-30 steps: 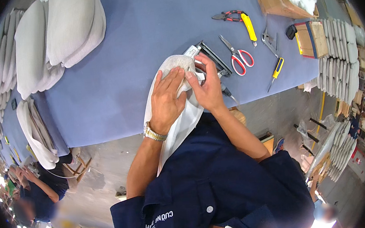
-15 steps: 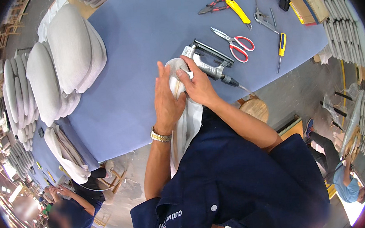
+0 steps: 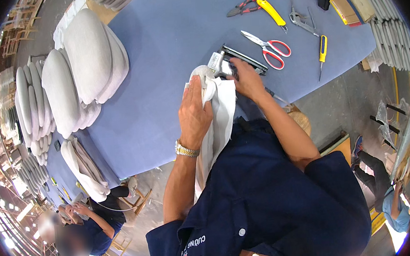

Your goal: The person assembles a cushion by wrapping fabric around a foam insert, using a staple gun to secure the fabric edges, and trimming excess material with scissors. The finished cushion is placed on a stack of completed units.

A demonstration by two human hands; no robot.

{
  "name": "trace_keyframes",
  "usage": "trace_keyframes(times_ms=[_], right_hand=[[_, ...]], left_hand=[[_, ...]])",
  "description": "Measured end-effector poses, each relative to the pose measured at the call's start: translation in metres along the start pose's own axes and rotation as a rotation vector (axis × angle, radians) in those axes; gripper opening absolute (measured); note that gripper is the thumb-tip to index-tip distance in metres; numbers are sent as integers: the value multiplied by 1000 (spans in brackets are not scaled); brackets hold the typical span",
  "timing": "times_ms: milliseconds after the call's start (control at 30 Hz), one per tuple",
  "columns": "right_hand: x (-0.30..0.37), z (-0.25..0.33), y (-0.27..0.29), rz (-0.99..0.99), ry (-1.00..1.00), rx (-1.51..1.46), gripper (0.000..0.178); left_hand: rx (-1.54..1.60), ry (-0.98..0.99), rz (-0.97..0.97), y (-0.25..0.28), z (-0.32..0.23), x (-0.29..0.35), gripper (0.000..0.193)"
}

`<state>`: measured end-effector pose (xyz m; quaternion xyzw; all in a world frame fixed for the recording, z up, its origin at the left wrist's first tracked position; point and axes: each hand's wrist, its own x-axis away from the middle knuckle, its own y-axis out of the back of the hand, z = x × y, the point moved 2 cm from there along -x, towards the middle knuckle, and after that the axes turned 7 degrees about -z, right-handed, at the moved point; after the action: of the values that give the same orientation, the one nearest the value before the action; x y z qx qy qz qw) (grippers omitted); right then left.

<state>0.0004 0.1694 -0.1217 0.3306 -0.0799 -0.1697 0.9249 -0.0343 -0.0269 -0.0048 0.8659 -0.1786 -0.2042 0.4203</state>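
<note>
My left hand (image 3: 194, 117) presses a narrow, light grey fabric-covered pad (image 3: 203, 71) at the table's near edge. A loose white cloth (image 3: 223, 102) hangs from the pad toward my body. Just to the right, my right hand (image 3: 248, 80) curls its fingers round the handle of a silver pneumatic staple gun (image 3: 223, 65), which lies on the table. Part of the gun's handle is hidden under those fingers. Beyond it are red-handled scissors (image 3: 270, 49), their blades pointing away to the left.
On the blue table (image 3: 151, 60) lie red-handled pliers beside a yellow cutter (image 3: 270, 13), a grey air blow gun (image 3: 302, 22) and a yellow screwdriver (image 3: 322, 51). Grey cushions (image 3: 88, 55) stand stacked at the left. A wooden stool (image 3: 301, 122) is near my right elbow. Co-workers (image 3: 90, 228) sit at both sides.
My right hand has left the pad and moved right onto the staple gun. The left hand stays on the pad, and the white cloth has spread open on its right side.
</note>
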Motion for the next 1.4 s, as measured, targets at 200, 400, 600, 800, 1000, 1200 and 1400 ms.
trace_keyframes(times_ms=[200,400,600,800,1000,1200,1400], right_hand=[[-18,-11,-25,38,69,208,70],[-27,8,43,121,-69,48,59],[4,67,151,128,-214,-304,53],[38,139,170,111,370,-389,47],[48,128,115,120,170,-402,36],[50,105,95,79,154,-309,35],[48,105,87,56,137,-338,34]], left_hand=[[-38,-62,-69,-1,3,2,64],[42,-1,-66,-1,2,9,61],[64,-44,-144,-8,1,8,64],[166,-5,-114,-10,4,9,65],[236,69,-116,-8,1,10,68],[302,36,-154,-8,8,11,67],[340,63,-145,-4,10,10,65]])
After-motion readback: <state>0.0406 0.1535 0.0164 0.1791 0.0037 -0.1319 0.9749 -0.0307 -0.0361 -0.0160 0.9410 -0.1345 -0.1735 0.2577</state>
